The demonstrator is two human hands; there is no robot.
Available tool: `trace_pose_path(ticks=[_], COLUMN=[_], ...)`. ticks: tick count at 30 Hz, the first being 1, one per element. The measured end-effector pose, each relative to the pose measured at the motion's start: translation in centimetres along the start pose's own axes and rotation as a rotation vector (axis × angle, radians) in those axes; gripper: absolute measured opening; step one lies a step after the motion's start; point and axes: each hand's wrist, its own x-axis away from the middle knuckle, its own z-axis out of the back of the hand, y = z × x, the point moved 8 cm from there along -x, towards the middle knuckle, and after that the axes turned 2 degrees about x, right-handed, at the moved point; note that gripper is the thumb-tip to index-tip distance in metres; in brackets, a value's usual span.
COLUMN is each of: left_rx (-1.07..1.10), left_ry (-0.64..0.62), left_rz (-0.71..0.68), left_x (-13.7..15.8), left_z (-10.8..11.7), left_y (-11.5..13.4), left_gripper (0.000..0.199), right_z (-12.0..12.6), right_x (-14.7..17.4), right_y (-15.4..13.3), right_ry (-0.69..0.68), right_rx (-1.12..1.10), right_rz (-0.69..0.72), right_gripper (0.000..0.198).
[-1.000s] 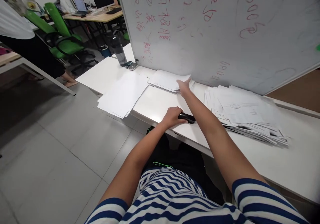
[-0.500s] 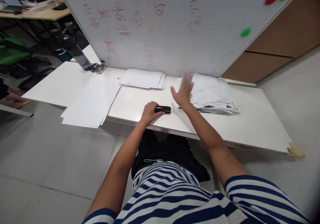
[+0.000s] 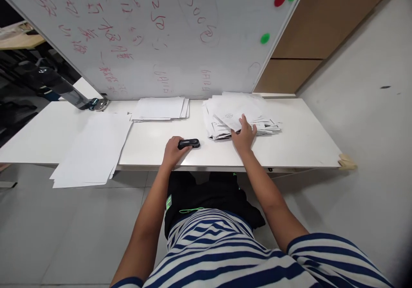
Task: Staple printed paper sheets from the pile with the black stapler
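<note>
My left hand (image 3: 174, 152) is wrapped round the rear of a black stapler (image 3: 189, 143), which rests on the white table near its front edge. My right hand (image 3: 243, 137) is at the front of an uneven pile of papers (image 3: 270, 127). Its fingers lie on the lower edge of the top sheet (image 3: 236, 107), with the thumb at that edge, closed on the paper. A small round printed mark shows on this sheet. The underside of the right-hand fingertips is hidden.
A neater paper stack (image 3: 161, 107) lies at the back of the table (image 3: 154, 146). Further left, large white sheets (image 3: 93, 146) overhang the front edge. A dark bottle (image 3: 61, 86) leans at the back left. The whiteboard (image 3: 186, 56) stands along the rear; tape (image 3: 347, 161) covers the right corner.
My right hand has come down from above the pile onto the top sheet's front edge. My left hand stays on the stapler. The camera view has turned to the right.
</note>
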Motion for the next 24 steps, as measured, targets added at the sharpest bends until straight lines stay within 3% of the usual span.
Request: trace_pose_path(ticks=[3, 6, 14, 24], left_rx=[-0.002, -0.003, 0.015, 0.015], left_ry=[0.001, -0.002, 0.002, 0.0], left_rz=[0.012, 0.022, 0.037, 0.061], left_x=[0.2, 0.2, 0.1, 0.0], left_z=[0.1, 0.2, 0.4, 0.3], left_y=[0.1, 0.2, 0.2, 0.1], left_gripper=[0.03, 0.03, 0.031, 0.032], right_z=[-0.1, -0.1, 0.7, 0.9], right_x=[0.0, -0.1, -0.3, -0.3], right_y=[0.3, 0.6, 1.1, 2.3], right_ry=[0.007, 0.024, 0.128, 0.143], right_rx=[0.017, 0.008, -0.14, -0.25], right_rz=[0.028, 0.032, -0.068, -0.142], right_gripper=[0.042, 0.034, 0.037, 0.042])
